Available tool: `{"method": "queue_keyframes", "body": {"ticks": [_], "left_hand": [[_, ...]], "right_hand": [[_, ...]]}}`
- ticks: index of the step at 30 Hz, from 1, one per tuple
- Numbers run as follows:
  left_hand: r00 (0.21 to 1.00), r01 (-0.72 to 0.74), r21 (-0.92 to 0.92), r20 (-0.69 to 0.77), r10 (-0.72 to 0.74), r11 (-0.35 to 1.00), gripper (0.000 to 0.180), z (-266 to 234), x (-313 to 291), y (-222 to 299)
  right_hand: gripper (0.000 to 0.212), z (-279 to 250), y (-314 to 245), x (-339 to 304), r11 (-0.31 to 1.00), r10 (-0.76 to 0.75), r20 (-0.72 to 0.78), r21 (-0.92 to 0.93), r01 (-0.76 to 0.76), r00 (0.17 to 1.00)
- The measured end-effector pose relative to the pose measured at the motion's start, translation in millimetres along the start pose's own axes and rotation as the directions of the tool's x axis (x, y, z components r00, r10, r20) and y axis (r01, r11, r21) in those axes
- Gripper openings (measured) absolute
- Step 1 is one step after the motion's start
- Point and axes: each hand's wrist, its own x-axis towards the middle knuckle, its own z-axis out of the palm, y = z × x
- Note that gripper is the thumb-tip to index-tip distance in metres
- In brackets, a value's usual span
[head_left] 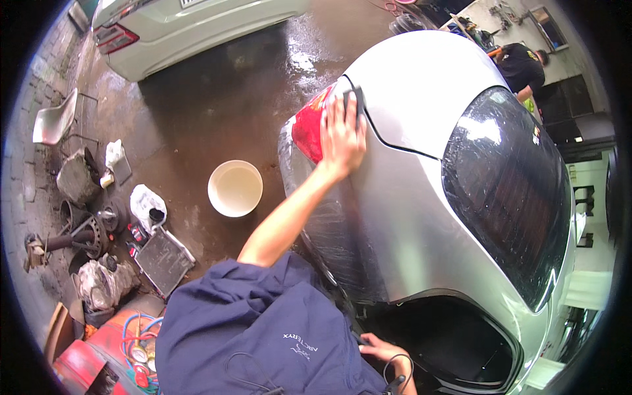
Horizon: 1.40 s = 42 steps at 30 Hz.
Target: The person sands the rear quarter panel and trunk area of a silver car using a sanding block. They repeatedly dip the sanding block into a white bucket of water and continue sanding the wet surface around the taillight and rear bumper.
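Observation:
My left arm reaches up to the rear corner of a silver car (408,224). My left hand (343,139) lies with its fingers closed over a dark pad (359,104), pressed on the body edge beside the red tail light (308,128). Part of the pad is hidden under the fingers. Low in the view, my right hand (382,350) is bent beside the car's dark side opening (454,339). Its fingers curl by a small dark thing, mostly hidden by my navy shirt, whose kind I cannot make out.
A white basin (236,188) stands on the wet floor. Car parts, bags and a chair (56,120) lie along the left, with red equipment and gauges (139,355) below. A white vehicle (197,29) is parked behind. Another person (520,69) bends at the far right.

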Motion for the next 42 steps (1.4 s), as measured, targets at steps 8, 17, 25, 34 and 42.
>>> {"method": "queue_keyframes", "body": {"ticks": [8,17,25,34,42], "left_hand": [[0.973,-0.152,-0.082,0.165,0.164,0.985,0.067,-22,-80,21],[0.997,0.001,0.023,0.073,-0.002,1.000,0.063,-8,-10,13],[0.993,-0.045,-0.029,0.110,0.048,0.999,0.055,-14,-6,-5],[0.976,-0.132,0.054,0.179,0.121,0.990,0.058,-20,-51,11],[0.999,0.008,-0.095,0.054,-0.003,0.995,0.052,-2,9,-19]], "right_hand": [[0.074,58,57,38,0.999,-0.046,-0.061,-0.015,0.045,0.997],[0.060,45,27,44,0.946,-0.262,-0.167,0.151,0.287,0.951],[0.060,32,-17,32,0.920,-0.323,-0.171,0.171,0.351,0.931],[0.070,49,29,86,0.867,-0.323,-0.320,0.278,0.414,0.891],[0.068,36,9,68,0.947,-0.307,-0.257,-0.177,0.268,0.916]]}}
